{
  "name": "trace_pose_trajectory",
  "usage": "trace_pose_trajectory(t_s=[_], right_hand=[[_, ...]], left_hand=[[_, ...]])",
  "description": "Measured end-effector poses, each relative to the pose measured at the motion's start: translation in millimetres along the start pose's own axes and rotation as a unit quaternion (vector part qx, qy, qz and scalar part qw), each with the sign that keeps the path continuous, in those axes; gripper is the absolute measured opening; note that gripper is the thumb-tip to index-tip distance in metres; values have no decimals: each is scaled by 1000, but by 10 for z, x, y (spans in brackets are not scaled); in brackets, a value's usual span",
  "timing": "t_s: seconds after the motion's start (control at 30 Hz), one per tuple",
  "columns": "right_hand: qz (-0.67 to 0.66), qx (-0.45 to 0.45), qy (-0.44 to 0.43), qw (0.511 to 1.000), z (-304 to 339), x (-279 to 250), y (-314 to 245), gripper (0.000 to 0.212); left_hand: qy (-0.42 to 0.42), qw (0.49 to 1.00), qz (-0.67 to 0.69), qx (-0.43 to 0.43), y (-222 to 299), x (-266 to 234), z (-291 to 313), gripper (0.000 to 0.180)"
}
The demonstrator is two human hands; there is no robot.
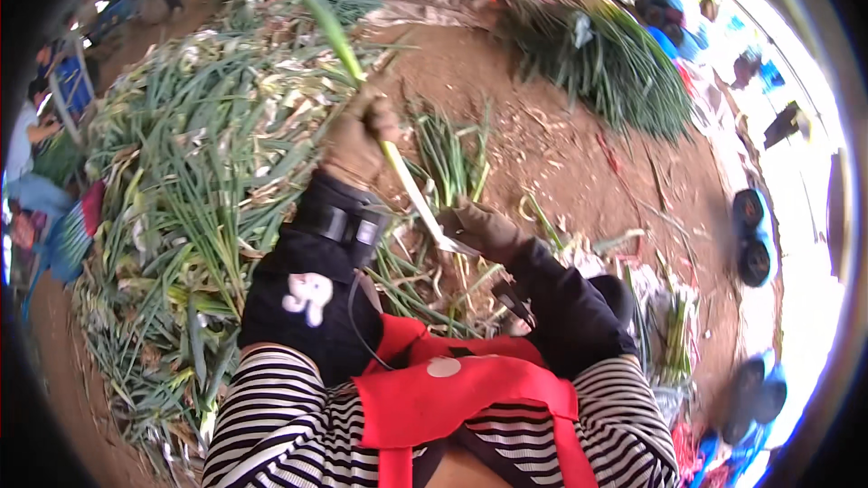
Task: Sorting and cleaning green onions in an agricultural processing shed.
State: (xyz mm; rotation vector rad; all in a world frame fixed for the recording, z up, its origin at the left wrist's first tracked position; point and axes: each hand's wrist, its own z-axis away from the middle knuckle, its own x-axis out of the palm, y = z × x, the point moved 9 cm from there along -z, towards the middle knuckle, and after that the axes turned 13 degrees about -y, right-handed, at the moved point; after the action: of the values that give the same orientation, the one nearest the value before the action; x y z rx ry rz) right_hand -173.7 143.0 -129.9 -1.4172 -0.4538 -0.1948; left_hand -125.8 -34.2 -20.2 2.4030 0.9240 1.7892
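Observation:
My left hand [362, 137], in a brown glove, is closed around the stalk of a long green onion [411, 188]. Its green leaves point up and away, and its white root end slants down toward my right hand. My right hand [488, 230], also gloved, is closed beside that root end. A thin, pale grey edge shows at its fingers, too small to tell whether it is a blade or roots. Below the hands, trimmed leaves and stalks [443, 285] lie on the ground. A small bunch of green onions [448, 158] lies just beyond them.
A broad heap of onion leaves [199, 181] covers the left side. At the far right lies a large bundle of green onions [615, 68] on brown soil [470, 68]. Blue-and-black wheels [752, 235] stand at the right edge. Other people are at the far left and the back.

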Motion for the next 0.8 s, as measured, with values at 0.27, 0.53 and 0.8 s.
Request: trace_pose_trajectory(t_s=[0.27, 0.53, 0.8], right_hand=[[46, 78, -33, 995, 313, 131, 61, 71], [65, 118, -52, 989, 466, 40, 101, 38], [208, 113, -64, 969, 588, -84, -164, 24]], left_hand=[[-7, 998, -30, 62, 449, -258, -10, 41], [277, 932, -121, 201, 771, -806, 411, 19], [307, 924, -82, 212, 810, -1170, 475, 16]])
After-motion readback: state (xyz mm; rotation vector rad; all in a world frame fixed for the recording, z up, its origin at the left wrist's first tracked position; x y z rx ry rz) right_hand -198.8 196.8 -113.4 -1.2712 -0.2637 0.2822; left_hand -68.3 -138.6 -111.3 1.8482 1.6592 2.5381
